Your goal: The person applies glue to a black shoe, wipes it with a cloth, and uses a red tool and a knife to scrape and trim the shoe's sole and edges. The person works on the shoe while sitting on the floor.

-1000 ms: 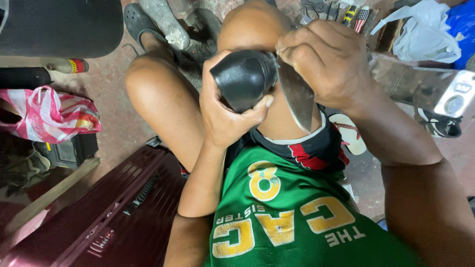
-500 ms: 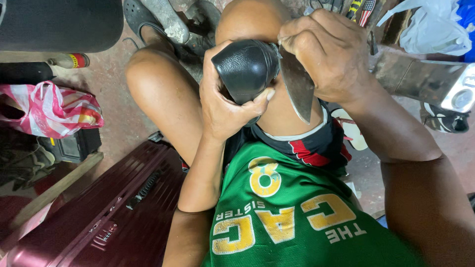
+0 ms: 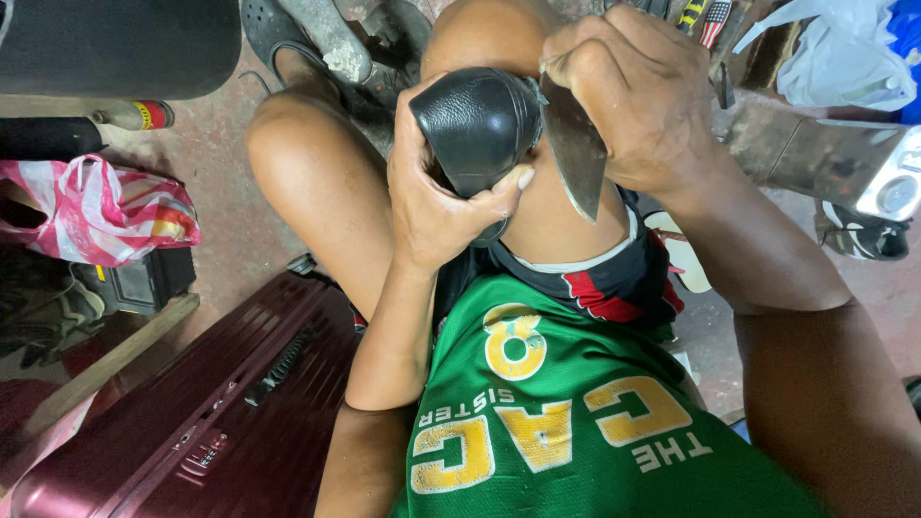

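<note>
I see my left hand (image 3: 436, 206) clenched around the black leather shoe (image 3: 477, 125), propped against my right knee (image 3: 480, 34). My right hand (image 3: 638, 91) grips a knife; its blade (image 3: 576, 153) touches the shoe's right side and points toward me.

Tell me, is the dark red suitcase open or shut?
Shut: the suitcase lies flat, its two halves together, zipper line closed.
</note>
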Tool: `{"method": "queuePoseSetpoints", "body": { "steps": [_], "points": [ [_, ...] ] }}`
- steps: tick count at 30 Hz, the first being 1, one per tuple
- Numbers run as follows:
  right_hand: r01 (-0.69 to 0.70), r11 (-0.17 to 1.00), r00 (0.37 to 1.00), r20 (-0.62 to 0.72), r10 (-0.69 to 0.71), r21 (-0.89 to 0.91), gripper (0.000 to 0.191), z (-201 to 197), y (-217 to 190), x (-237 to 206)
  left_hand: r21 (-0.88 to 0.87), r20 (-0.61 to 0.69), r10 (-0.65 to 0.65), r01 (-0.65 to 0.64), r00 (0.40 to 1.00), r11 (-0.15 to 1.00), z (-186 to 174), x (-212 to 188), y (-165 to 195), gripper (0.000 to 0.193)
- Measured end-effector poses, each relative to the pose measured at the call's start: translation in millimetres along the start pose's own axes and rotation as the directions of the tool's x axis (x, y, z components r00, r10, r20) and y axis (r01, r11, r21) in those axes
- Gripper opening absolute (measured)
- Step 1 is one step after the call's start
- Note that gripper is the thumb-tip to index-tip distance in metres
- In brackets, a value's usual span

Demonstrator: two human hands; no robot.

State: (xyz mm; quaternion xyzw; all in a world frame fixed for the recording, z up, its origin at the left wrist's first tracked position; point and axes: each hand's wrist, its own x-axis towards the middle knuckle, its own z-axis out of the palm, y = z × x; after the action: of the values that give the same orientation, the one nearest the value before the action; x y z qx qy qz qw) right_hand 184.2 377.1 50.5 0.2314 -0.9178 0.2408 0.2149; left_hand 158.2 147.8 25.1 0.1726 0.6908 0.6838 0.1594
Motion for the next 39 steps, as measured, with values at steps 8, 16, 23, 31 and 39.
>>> {"method": "queuePoseSetpoints", "body": {
  "steps": [8, 16, 23, 31, 39],
  "points": [
    [-0.016, 0.997, 1.0, -0.014, 0.017, 0.074, 0.032, 3.9, 3.1, 2.8, 0.022, -0.001, 0.016, -0.016, 1.0, 1.0, 0.0, -0.5, 0.2, 0.069],
    [-0.047, 0.992, 0.998, 0.044, 0.042, 0.117, 0.031, -0.7, 6.4, -0.3, 0.053, 0.0, 0.023, -0.023, 1.0, 0.998, -0.7, -0.4, -2.4, 0.075],
    [-0.045, 0.991, 0.998, 0.048, 0.039, 0.125, 0.03, -0.5, 6.2, -1.4, 0.082, 0.007, 0.028, -0.029, 1.0, 0.996, -1.8, -1.8, -4.0, 0.077],
    [-0.032, 0.996, 0.999, 0.01, 0.032, 0.077, 0.029, 0.8, 2.9, -0.2, 0.069, 0.013, 0.021, -0.022, 1.0, 0.997, -3.2, -1.2, -3.5, 0.076],
    [-0.037, 0.997, 0.999, 0.013, 0.037, 0.062, 0.027, 4.3, 1.3, 0.3, 0.04, 0.018, 0.006, -0.007, 1.0, 0.999, -5.6, -0.3, -1.9, 0.073]
  ]
}}
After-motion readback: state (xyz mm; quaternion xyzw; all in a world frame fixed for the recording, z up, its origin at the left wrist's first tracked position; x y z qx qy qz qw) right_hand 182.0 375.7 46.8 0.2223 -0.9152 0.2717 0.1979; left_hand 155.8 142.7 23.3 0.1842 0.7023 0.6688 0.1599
